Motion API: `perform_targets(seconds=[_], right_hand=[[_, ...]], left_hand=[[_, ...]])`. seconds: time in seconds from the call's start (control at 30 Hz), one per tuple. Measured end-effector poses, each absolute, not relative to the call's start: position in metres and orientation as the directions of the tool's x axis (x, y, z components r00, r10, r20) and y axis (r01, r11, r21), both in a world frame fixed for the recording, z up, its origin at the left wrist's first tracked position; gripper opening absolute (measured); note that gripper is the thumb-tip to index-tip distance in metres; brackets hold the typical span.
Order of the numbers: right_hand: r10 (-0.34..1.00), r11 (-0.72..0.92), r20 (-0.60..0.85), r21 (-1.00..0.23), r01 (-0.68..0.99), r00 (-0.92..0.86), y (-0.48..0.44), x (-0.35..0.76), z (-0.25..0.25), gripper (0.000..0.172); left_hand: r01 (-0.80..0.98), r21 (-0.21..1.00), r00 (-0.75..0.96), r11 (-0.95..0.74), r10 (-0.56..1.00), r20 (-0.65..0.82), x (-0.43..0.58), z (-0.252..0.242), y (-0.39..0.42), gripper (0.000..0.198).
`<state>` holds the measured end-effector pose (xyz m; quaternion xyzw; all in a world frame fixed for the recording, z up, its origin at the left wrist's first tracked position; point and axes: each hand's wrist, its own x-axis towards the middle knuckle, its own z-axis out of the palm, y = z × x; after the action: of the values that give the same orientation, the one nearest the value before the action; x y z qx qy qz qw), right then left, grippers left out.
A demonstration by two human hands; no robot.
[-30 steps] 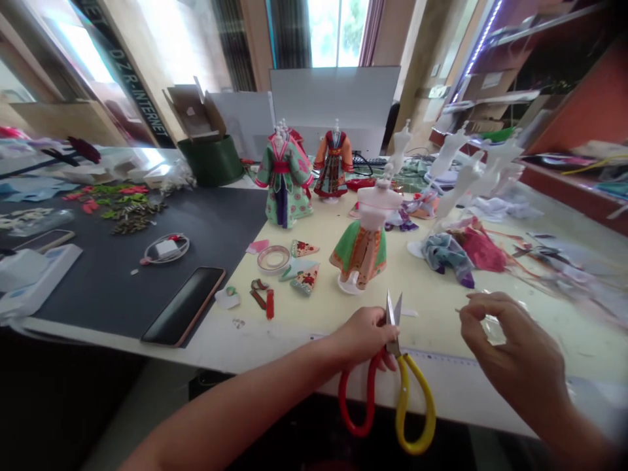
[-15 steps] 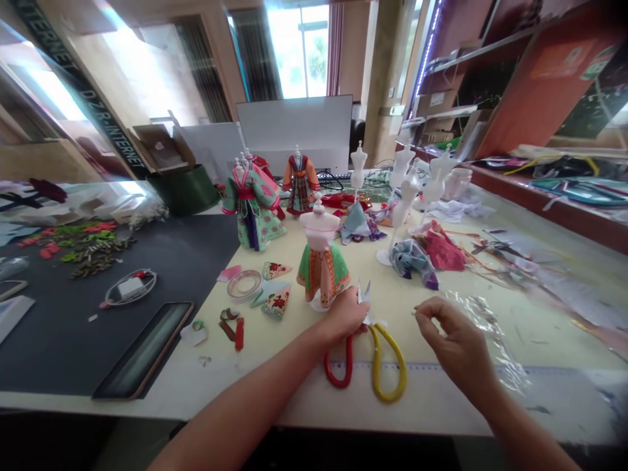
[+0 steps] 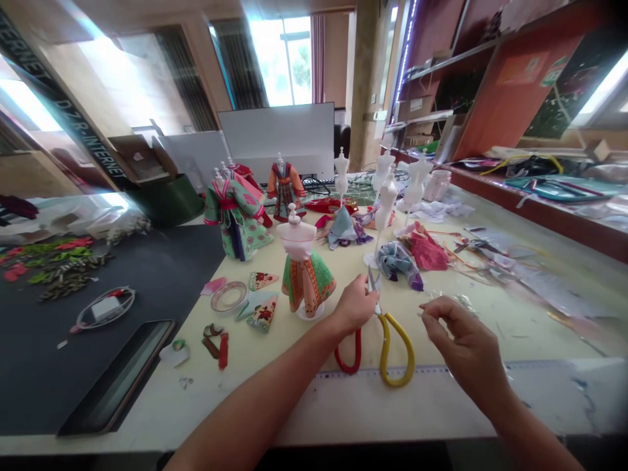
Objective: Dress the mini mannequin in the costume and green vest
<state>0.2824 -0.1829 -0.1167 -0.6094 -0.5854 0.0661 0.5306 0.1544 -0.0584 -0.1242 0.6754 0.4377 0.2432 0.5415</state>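
Observation:
My left hand (image 3: 357, 302) is closed around the blade end of large scissors (image 3: 411, 350) with one red and one yellow handle loop. Their blades are slightly apart and point away from me. Just left of that hand stands a small dress form (image 3: 298, 239) in a pink bodice and a green-and-orange skirt. To the right, my right hand (image 3: 458, 337) hovers over the table, thumb and forefinger pinched together. A tiny pale bit shows at its fingertips, too small to name.
Dressed forms (image 3: 238, 216) stand behind, and bare white forms (image 3: 386, 203) further right. Crumpled fabric (image 3: 429, 247) lies below these. A tape roll (image 3: 229, 296), floral fabric pieces (image 3: 263, 313) and a tablet (image 3: 118, 376) are on the left. A ruler (image 3: 540, 366) runs along the front.
My left hand and the scissors have moved right, away from the dressed form. My right hand keeps its pinch and is nearer the scissors. The camera view has shifted slightly.

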Motion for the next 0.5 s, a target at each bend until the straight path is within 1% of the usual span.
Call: perform_targets(seconds=[0.13,0.27,0.37,0.5], right_hand=[[0.781,0.252,0.539,-0.734,0.63,0.316,-0.186,0.288,-0.117,0.01],[0.778,0.27,0.549,-0.732,0.625,0.307,-0.186,0.289,-0.117,0.011],[0.772,0.271,0.556,-0.726,0.632,0.308,-0.187,0.288,-0.116,0.012],[0.761,0.243,0.559,-0.717,0.653,0.33,-0.193,0.29,-0.112,0.01]], left_hand=[[0.28,0.96,0.522,0.017,0.836,-0.167,0.144,-0.122,-0.064,0.006],[0.248,0.967,0.488,0.058,0.855,-0.177,0.137,-0.121,-0.065,0.012],[0.206,0.973,0.489,0.108,0.849,-0.198,0.151,-0.12,-0.062,0.013],[0.157,0.971,0.533,0.181,0.812,-0.238,0.187,-0.119,-0.057,0.011]])
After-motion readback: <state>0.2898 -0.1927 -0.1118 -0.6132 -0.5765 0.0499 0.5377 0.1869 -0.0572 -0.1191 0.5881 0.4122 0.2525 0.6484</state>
